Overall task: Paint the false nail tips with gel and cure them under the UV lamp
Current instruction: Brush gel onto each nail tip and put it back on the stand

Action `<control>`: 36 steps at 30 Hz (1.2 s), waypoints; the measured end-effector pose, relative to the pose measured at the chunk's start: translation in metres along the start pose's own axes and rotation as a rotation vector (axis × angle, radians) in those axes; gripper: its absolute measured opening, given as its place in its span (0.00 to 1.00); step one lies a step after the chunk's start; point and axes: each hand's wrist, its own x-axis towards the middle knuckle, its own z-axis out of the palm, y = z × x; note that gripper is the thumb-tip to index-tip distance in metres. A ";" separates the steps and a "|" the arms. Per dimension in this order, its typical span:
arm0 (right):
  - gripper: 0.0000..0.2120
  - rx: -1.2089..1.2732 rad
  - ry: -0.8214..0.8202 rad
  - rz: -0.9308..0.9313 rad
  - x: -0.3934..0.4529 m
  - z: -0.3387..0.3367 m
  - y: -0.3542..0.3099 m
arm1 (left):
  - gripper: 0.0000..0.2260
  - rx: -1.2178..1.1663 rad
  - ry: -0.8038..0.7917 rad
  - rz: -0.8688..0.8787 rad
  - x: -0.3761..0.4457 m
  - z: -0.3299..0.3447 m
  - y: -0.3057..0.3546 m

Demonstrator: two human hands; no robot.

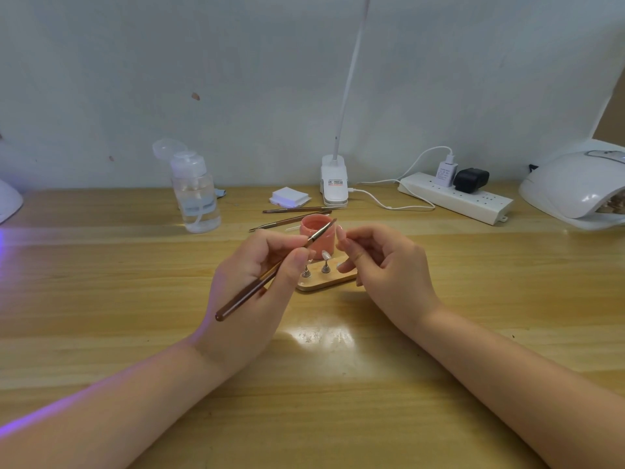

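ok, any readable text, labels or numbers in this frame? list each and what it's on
Nothing reads clearly.
Clip lamp base: a dark printed line over an orange one, too blurred to read.
White charger in the power strip: small grey print, too small to read.
Clear pump bottle: pale label band, no legible text.
Pink gel jar, brush, UV lamp: no text visible.

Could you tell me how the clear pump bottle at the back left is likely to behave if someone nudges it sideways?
The bottle stands tall on a narrow base, so a high push would probably tip it rather than slide it. It looks mostly full of clear liquid, so likely fairly heavy and steadier against a low push. Its flip cap stands open, so tipping may spill some.
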 end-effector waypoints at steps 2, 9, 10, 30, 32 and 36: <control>0.04 0.004 0.001 -0.012 0.000 0.000 0.000 | 0.06 -0.006 -0.011 0.000 0.000 0.000 -0.001; 0.05 0.008 -0.002 -0.020 0.000 0.000 0.001 | 0.06 0.001 0.005 -0.004 0.001 0.000 -0.002; 0.05 0.008 -0.001 -0.022 0.000 0.000 0.001 | 0.06 0.001 0.000 -0.004 0.001 0.000 -0.002; 0.04 -0.013 0.011 -0.010 0.000 -0.001 -0.002 | 0.07 0.005 -0.011 -0.040 0.000 0.001 -0.002; 0.03 -0.018 0.024 0.010 0.000 -0.002 -0.002 | 0.08 0.032 -0.016 -0.038 -0.001 0.000 -0.003; 0.04 -0.031 0.039 0.019 0.000 -0.003 -0.004 | 0.08 0.049 0.004 -0.020 0.000 -0.001 -0.004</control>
